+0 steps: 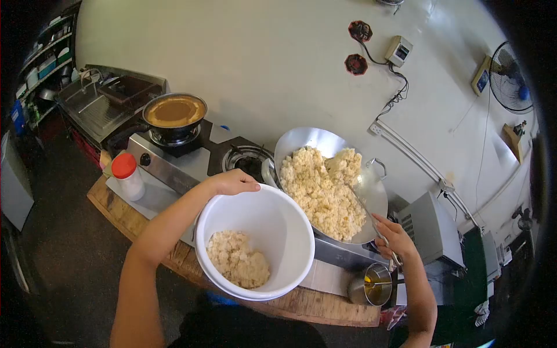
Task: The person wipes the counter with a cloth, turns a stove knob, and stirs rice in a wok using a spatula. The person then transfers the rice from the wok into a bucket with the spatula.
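White bucket (287, 232): below my left fingers, mouth facing up toward me, long axis slanting down and leftward; base out of sight. Left hand (234, 181): thumb and fingers pinching the far rim. Right hand (393, 236): fingers curled round the handle of a metal utensil (396, 259), its other end buried in pale clumped food (316, 191). Wok (374, 180): wide, silver, beyond and between my two hands, holding that food.

Surface: wooden bench (342, 308), below both hands; steel stove (168, 165), left of my left fingers. Red-lidded jar (130, 177), farther left. Pan (175, 129) of brown contents, beyond it. Metal pot (356, 287), just nearer me than my right fingers.

Room: pale wall (261, 52), beyond my hands; fan (510, 81), far off past my right fingers.

Appearance: bucket smooth, round-mouthed, thick-rimmed, with pale clumps at the bottom.
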Action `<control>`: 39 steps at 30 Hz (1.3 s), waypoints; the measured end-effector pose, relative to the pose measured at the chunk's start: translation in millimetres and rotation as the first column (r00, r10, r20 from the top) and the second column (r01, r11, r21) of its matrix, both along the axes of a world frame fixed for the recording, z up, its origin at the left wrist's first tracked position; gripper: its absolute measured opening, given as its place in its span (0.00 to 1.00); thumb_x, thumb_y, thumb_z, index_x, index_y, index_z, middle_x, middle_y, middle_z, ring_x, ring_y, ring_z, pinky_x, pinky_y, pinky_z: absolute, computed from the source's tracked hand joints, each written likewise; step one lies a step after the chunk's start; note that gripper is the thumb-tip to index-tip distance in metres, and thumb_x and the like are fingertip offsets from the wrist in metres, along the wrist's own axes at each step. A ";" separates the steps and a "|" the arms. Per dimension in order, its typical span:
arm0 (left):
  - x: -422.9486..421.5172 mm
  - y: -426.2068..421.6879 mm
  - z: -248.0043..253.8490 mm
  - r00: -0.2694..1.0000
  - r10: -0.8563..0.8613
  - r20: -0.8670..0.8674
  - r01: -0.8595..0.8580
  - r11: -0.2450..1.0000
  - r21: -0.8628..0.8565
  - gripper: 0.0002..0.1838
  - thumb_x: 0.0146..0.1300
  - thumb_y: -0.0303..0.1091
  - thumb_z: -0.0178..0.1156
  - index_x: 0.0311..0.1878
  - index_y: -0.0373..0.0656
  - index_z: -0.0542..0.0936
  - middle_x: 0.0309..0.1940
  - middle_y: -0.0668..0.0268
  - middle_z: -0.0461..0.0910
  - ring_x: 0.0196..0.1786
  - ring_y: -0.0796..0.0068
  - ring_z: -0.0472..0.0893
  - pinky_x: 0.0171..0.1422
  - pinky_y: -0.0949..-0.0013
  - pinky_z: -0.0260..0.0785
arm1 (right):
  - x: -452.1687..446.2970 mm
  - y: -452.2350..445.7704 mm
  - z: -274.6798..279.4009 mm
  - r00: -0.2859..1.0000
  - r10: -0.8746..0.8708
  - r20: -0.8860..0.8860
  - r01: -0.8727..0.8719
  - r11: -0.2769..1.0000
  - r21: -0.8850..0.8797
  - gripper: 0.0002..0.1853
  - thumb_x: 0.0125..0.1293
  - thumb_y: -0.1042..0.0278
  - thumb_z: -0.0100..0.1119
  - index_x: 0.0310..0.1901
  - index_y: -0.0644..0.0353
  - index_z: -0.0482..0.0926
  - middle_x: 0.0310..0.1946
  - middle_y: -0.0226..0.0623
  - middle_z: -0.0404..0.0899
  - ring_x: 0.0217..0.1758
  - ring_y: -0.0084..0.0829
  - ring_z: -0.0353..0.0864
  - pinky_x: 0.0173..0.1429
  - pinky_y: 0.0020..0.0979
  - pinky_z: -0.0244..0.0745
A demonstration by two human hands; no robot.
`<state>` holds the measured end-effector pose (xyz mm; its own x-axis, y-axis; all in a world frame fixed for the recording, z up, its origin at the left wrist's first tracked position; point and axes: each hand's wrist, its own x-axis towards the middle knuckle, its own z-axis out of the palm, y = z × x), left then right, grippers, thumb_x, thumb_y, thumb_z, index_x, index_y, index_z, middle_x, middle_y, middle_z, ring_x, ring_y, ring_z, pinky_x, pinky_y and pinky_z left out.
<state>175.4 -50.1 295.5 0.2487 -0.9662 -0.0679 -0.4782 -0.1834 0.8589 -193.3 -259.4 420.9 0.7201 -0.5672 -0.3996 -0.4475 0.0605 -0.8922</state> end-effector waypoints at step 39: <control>9.1 -87.3 2.0 0.880 0.428 -0.203 -0.371 0.889 0.267 0.24 0.47 0.41 0.59 0.40 0.27 0.74 0.32 0.51 0.77 0.29 0.60 0.79 0.32 0.57 0.73 | 72.9 -85.3 -29.5 0.804 0.350 -0.480 -0.315 0.936 0.155 0.20 0.61 0.61 0.46 0.56 0.50 0.64 0.14 0.29 0.63 0.09 0.19 0.59 0.12 0.27 0.59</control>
<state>184.5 -137.4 297.5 0.5573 -0.7419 -0.3728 -0.0993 -0.5053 0.8572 -120.4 -344.7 391.4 0.5568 -0.2896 -0.7785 -0.8284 -0.1240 -0.5463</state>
